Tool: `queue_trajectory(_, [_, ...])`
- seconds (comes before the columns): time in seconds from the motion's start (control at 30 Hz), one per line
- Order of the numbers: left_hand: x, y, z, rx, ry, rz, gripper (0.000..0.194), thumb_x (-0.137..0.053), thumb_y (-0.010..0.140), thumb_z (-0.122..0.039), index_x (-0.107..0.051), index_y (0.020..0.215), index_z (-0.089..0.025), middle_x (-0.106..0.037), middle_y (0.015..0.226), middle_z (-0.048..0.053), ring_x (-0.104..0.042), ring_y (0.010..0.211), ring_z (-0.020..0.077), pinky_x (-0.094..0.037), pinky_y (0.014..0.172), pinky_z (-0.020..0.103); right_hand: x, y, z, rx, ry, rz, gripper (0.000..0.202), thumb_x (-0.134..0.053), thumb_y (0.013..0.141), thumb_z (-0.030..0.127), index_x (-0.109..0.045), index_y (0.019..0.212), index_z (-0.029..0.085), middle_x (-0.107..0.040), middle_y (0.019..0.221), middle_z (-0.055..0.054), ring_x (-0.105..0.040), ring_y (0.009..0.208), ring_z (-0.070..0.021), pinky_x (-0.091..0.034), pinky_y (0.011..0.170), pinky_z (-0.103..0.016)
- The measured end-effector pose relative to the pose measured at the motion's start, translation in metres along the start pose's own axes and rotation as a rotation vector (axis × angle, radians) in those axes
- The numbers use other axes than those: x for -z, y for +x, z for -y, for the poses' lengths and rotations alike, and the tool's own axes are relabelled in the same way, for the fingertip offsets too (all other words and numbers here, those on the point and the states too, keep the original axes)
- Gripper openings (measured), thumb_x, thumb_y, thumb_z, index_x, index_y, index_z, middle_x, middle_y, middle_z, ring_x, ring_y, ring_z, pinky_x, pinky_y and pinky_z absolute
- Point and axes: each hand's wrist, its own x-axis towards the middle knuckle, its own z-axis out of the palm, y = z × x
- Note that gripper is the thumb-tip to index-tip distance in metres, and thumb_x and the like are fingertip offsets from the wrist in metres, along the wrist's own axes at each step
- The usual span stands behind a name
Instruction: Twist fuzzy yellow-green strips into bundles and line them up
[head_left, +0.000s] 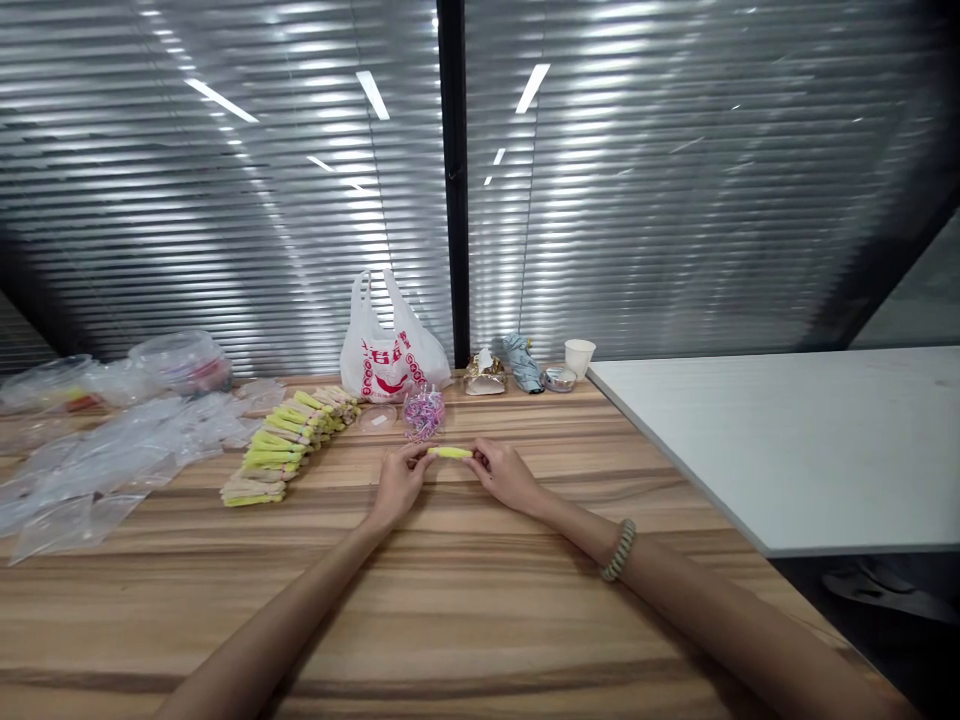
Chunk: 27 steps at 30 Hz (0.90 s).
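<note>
Yellow bundle [451, 453] held level between my left grip [400, 483] and my right grip [506, 475], each pinching one end, nearer the tabletop's [465, 620] far edge than its near one. If either pinch loosened, that end could slip or splay (whether anything ties it, I cannot tell). A careless reach toward the far edge might knock the clump of pink and purple pieces [424, 412] just beyond, scattering them across the wood.
</note>
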Motion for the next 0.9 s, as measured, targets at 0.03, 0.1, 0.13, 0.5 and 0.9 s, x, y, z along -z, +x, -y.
queue_trajectory(0.03, [0.0,0.0,0.0003,-0.004,-0.002,0.0,0.026,-0.053,0.075,-0.029,-0.067,0.089,-0.012,-0.069,0.088,0.008,-0.062,0.078,0.0196,-0.049,0.067,0.029,-0.0001,-0.0001,0.0002,0.002,-0.002,0.003,0.011,-0.045,0.085,0.025,-0.051,0.079,0.017,-0.058,0.071,-0.002,-0.051,0.062,-0.0125,-0.031,0.055,-0.022])
queue_trajectory(0.1, [0.0,0.0001,0.0011,-0.016,-0.005,0.002,0.026,-0.052,0.075,-0.029,-0.067,0.09,-0.013,-0.069,0.089,0.008,-0.062,0.079,0.0198,-0.048,0.068,0.029,-0.0001,-0.0003,0.0007,0.001,0.0,0.007,0.011,-0.045,0.085,0.025,-0.051,0.08,0.017,-0.059,0.072,-0.002,-0.051,0.062,-0.0124,-0.031,0.055,-0.021])
queue_trajectory(0.13, [0.0,0.0002,0.0014,-0.024,-0.006,0.003,0.026,-0.052,0.075,-0.028,-0.066,0.091,-0.013,-0.069,0.09,0.008,-0.061,0.08,0.0198,-0.048,0.069,0.029,0.0,-0.0003,0.001,0.0,0.003,0.009,0.011,-0.045,0.085,0.025,-0.051,0.08,0.017,-0.059,0.071,-0.001,-0.051,0.061,-0.0122,-0.031,0.055,-0.021])
queue_trajectory(0.5, [0.0001,0.0009,0.0013,-0.015,-0.012,0.028,0.029,-0.049,0.077,-0.027,-0.065,0.095,-0.013,-0.068,0.091,0.008,-0.061,0.08,0.019,-0.048,0.068,0.028,0.0002,0.0,-0.0002,-0.019,0.012,0.002,0.01,-0.046,0.084,0.025,-0.052,0.079,0.018,-0.058,0.069,-0.001,-0.05,0.058,-0.0117,-0.031,0.054,-0.021])
queue_trajectory(0.9, [0.0004,-0.0001,-0.0016,0.022,-0.011,0.002,0.023,-0.053,0.073,-0.029,-0.068,0.084,-0.014,-0.07,0.084,0.006,-0.062,0.074,0.0183,-0.049,0.065,0.027,-0.0011,-0.0005,-0.002,0.005,-0.007,-0.007,0.009,-0.048,0.084,0.024,-0.051,0.078,0.018,-0.057,0.07,-0.001,-0.05,0.06,-0.0123,-0.031,0.055,-0.022])
